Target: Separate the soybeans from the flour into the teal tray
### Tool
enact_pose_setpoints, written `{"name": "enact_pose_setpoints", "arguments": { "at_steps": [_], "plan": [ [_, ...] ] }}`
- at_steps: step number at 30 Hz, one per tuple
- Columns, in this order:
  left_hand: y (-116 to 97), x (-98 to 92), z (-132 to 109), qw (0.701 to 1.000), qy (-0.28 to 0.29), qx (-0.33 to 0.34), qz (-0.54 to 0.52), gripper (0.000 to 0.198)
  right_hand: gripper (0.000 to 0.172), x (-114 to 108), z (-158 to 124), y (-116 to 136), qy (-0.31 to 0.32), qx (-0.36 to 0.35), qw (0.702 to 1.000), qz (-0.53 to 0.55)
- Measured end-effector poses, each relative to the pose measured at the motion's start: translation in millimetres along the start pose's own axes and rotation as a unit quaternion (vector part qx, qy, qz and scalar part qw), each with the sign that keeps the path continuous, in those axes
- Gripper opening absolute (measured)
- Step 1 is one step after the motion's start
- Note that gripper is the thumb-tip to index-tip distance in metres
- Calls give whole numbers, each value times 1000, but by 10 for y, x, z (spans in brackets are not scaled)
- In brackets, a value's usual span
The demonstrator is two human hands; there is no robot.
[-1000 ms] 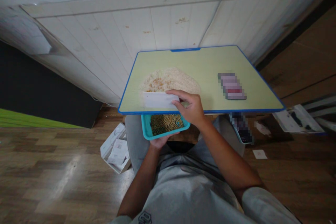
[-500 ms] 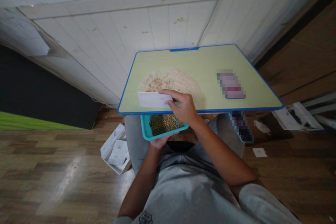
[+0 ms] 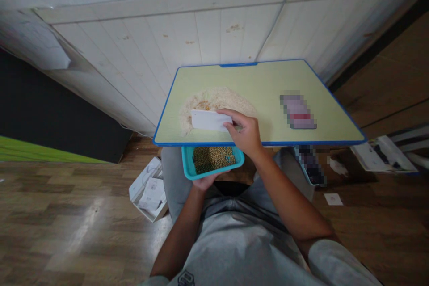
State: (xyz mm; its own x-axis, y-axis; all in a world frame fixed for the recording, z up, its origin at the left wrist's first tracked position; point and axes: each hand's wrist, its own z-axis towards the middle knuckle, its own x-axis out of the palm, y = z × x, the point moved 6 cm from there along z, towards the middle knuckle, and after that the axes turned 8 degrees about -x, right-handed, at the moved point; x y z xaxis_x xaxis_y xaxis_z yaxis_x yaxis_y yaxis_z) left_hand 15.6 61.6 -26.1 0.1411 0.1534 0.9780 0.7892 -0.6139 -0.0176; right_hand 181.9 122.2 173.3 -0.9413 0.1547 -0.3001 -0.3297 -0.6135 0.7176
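Observation:
Between the thumb and fingers of my right hand (image 3: 246,132) is a flat white card (image 3: 209,120), held on edge over the near side of a spread heap of pale grains (image 3: 231,96). Some orange-brown grains (image 3: 203,105) lie among the pale ones behind the card. My left hand (image 3: 205,182) grips a turquoise plastic tray (image 3: 189,172) from below, just under the table's near edge. Inside the tray are dark green beans (image 3: 203,161) on the left and tan beans (image 3: 221,156) on the right. The fingers under the tray are mostly hidden.
The small pale-green table (image 3: 268,85) has a blue rim and stands against a white panelled wall (image 3: 181,35). A blurred-out phone-like thing (image 3: 298,111) lies on its right. An open white box (image 3: 149,192) with papers sits on the floor at left.
My right hand has moved the card up and to the right, away from the table's near edge into the grain heap. The tray stays in my left hand.

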Motion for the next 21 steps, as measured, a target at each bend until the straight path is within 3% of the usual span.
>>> {"name": "enact_pose_setpoints", "arguments": {
  "at_steps": [7, 11, 16, 21],
  "plan": [
    [16, 3, -9, 1000, 8, -16, 9, 75, 46, -119, 19, -84, -28, 1, 999, -24],
    [25, 73, -13, 1000, 9, -13, 9, 76, 45, -171, 10, -35, -40, -7, 999, 14],
    [38, 170, -12, 1000, 9, -16, 12, 75, 42, -163, -6, 53, 13, -2, 1000, 25],
    [20, 136, -10, 1000, 14, -18, 14, 75, 43, -140, -36, 60, 34, 4, 999, 27]
  ]
}}
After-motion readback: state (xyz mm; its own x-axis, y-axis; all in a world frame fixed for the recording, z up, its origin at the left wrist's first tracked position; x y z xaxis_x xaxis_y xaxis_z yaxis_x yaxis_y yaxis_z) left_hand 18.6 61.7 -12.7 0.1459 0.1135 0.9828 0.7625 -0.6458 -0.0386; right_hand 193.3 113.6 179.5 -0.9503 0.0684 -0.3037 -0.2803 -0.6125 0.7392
